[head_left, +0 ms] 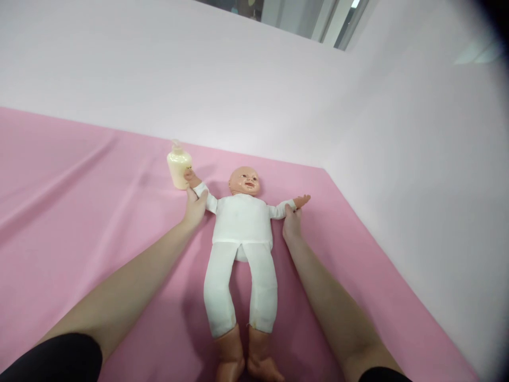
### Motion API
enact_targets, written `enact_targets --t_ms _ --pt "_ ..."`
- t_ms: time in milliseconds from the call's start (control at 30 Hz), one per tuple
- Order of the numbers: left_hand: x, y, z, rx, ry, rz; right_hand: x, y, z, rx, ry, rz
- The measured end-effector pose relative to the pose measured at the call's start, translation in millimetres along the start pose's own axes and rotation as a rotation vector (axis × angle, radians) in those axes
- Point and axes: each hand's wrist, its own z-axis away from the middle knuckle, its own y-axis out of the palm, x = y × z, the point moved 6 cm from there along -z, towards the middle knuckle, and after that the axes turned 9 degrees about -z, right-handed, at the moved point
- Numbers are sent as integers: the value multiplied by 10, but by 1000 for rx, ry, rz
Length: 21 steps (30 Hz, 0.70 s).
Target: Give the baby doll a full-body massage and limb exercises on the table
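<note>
A baby doll [241, 233] in a white suit lies face up on a pink sheet [79, 212], head toward the far wall and bare feet toward the camera. Both doll arms are spread outward.

The left hand [194, 207] grips the doll's arm just below its small hand; the fingers are closed around the white sleeve. The right hand [292, 222] grips the doll's opposite arm at the wrist, fingers closed around the sleeve end, with the doll's small hand projecting beyond them.

A baby bottle [178, 167] filled with pale yellow liquid stands upright on the sheet, just beside the doll's raised hand on the left side; whether the two touch cannot be told.

A pale pink wall [238, 79] borders the sheet at the far and right edges.
</note>
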Motion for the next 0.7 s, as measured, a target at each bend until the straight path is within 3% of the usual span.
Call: enact_targets --t_ms 67,133,233,333,467,567,700 --pt "51 -11 -16 -15 -69 69 -71 -29 -29 -38 57 -95" --pt "-20 1 7 18 -29 68 -20 -14 -12 -23 10 -140" --pt "-244 69 94 143 151 -48 184 72 81 86 -146 -102" --pt "-420 192 204 322 359 -252 309 186 181 225 -214 -17" --pt "-479 344 313 524 562 -465 361 363 281 465 -350 148" --pt "-468 362 315 543 550 -472 367 437 325 559 -468 267" --pt "-466 331 305 510 486 -396 354 425 319 524 -426 247"
